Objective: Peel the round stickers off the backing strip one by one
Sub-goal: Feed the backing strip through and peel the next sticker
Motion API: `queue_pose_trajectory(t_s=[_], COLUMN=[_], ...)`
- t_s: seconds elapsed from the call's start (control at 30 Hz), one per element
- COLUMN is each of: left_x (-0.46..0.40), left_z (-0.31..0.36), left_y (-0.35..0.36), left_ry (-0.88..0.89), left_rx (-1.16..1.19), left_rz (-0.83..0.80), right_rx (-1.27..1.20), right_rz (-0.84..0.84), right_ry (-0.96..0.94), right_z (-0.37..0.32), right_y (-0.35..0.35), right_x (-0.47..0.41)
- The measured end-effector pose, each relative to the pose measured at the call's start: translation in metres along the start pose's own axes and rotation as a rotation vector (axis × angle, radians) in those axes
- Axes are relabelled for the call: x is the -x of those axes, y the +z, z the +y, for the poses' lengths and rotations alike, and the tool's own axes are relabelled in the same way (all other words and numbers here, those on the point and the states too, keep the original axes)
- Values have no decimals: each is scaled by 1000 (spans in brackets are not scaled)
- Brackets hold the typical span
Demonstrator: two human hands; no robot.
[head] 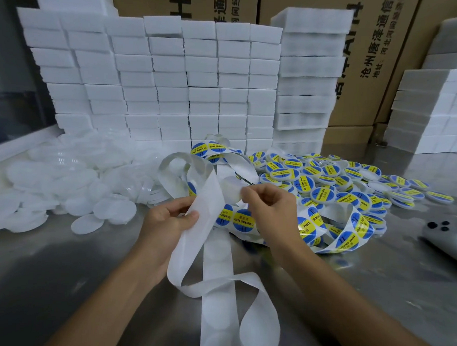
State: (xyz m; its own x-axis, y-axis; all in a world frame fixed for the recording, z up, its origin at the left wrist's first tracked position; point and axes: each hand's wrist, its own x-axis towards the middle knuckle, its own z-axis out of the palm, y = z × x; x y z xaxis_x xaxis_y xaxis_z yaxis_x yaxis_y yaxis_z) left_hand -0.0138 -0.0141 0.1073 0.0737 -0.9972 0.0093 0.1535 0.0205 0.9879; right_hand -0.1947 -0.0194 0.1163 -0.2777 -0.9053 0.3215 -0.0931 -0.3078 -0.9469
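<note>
We are observing a person working at a stainless steel table (pixel 64 257). The left hand (pixel 168 222) is pinching the white backing strip (pixel 208 205) between thumb and curled fingers, holding it up off the table. The right hand (pixel 270 213) is pinching a round sticker (pixel 232 188), seen from its pale back, between thumb and fingertips just right of the strip; we cannot tell whether the sticker is fully free of the strip. Near of the hands, the emptied strip is trailing down in loops across the table toward the near edge. Just below the right hand, a stretch of strip is still carrying blue-and-yellow "SOLDERING PASTE" stickers (pixel 242 220), and more of it is curling to the right.

We are noting a heap of labelled round lids (pixel 325 176) lying right and far of the hands, and a heap of plain translucent lids (pixel 79 183) lying to the left. White foam blocks (pixel 173 80) are standing stacked along the far side, with cardboard cartons (pixel 368 61) behind them. A grey phone (pixel 445 237) is lying at the right edge, camera lenses up.
</note>
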Motion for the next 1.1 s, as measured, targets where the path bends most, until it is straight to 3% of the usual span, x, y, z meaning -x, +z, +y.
queue_pose_trajectory(t_s=[0.17,0.33,0.43,0.53,0.63,0.73,0.87,1.1], left_x=[0,3,-1,-9,-19,-25,-28,-28], left_z=[-3,-2,1,1,-5,-13,-16,-14], left_y=[3,5,-5,-25,-45,-61,-74,-74], left_ry=[247,433,499,573,511,233,48,116], left_rx=[-122,-137,-108,-395,-924,-1301,-1402,-1423], left_rz=[146,92,245,460,603,572,530,557], right_rx=[-177,-191,-190,-170,-145,-139,-120,-84], right_rz=[47,93,118,120,108,120,126,174], right_ry=[116,78,44,21,-8,-84,-149,-166], right_z=[-5,-8,-9,-9,-9,-9,-6,-2], right_y=[-3,-4,-6,-7,-7,-7,-8,-8], right_x=[-3,-3,-4,-4,-3,-3,-4,-10])
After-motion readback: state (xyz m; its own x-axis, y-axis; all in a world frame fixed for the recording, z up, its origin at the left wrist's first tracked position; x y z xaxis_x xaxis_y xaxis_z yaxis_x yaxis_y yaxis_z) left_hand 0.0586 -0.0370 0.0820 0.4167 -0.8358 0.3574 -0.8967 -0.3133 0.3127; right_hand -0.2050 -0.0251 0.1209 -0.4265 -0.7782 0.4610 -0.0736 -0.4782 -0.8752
